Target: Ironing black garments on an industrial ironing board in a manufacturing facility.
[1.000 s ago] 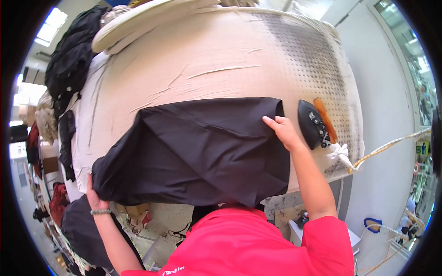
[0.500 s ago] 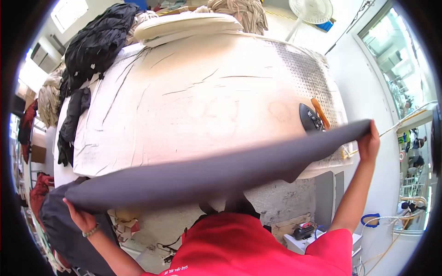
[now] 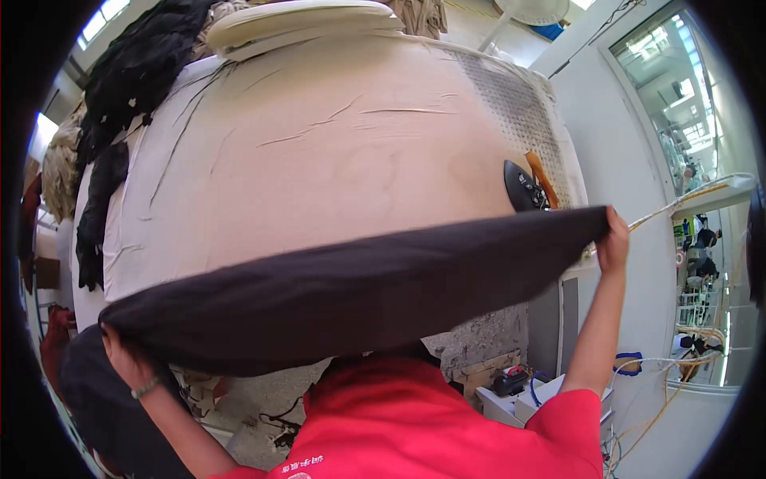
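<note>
A long piece of dark fabric [image 3: 359, 295] is stretched between my hands across the near edge of the ironing table [image 3: 319, 176]. At its left end my left hand [image 3: 126, 358] grips a corner, with a bracelet on the wrist. My right hand [image 3: 613, 243] pinches the opposite corner, raised higher and farther away. The cloth sags in the middle and covers the table's front edge. Just beyond its right part, an iron [image 3: 523, 185] with a wooden handle rests on the table. What kind of garment or panel the fabric is, I cannot tell.
A padded pressing board [image 3: 303, 24] lies at the table's far edge. Black cloth [image 3: 140, 72] is heaped at the far left, and more dark cloth [image 3: 104, 415] hangs at lower left. A fan [image 3: 533, 9] stands behind. Hoses [image 3: 694, 188] run along the right wall.
The fabric's lower edge has dropped and spread, so it hangs wider. My right hand has come slightly inward in the picture. Both hands keep their hold.
</note>
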Tool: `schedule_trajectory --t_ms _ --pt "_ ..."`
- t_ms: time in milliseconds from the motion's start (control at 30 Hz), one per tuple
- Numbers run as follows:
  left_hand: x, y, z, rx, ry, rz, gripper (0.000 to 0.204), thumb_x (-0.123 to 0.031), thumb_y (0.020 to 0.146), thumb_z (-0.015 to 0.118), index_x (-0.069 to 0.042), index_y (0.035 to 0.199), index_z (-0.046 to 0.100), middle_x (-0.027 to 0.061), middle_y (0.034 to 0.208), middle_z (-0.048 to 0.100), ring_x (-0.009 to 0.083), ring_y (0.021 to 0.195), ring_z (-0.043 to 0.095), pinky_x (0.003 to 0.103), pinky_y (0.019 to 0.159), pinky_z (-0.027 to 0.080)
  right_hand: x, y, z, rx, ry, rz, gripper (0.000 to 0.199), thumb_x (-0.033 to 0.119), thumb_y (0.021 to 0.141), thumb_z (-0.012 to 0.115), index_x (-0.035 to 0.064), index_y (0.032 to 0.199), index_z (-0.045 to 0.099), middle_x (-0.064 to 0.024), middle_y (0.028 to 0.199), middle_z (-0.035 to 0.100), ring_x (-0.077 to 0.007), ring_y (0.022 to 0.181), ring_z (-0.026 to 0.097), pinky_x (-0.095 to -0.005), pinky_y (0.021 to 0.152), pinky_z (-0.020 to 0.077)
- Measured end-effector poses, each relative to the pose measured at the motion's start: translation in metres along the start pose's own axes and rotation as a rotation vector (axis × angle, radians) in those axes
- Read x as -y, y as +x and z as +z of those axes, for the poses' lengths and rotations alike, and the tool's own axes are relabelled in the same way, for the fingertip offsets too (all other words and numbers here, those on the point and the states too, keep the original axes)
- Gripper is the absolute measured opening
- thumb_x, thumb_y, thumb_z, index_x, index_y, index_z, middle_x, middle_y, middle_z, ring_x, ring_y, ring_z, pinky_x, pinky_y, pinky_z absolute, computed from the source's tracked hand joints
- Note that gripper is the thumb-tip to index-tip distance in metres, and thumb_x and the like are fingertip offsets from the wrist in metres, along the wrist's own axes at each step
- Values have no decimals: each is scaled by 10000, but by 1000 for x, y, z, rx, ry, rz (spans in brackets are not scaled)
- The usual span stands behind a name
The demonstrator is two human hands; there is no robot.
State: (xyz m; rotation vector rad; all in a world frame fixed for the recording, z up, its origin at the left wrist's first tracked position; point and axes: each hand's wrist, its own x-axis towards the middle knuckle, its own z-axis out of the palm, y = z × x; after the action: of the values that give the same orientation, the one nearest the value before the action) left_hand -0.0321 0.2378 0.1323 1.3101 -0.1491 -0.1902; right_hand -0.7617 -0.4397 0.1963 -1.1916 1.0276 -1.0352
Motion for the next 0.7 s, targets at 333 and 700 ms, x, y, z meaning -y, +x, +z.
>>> schedule_trajectory --t_ms 333,700 --pt "199 222 72 -114 468 -259 622 -456 926 731 38 1282 605 129 1246 669 227 1113 631 374 990 496 -197 187 159 -32 -379 125 327 292 979 670 -22 964 757 -15 849 718 -103 760 619 -283 715 488" --pt "235 105 216 -63 1495 406 485 -264 957 651 59 1316 596 245 1361 587 385 1271 542 452 1124 388 -168 183 159 218 -463 397 327 268 930 749 -26 1072 736 -19 955 728 -86 865 638 -255 798 510"
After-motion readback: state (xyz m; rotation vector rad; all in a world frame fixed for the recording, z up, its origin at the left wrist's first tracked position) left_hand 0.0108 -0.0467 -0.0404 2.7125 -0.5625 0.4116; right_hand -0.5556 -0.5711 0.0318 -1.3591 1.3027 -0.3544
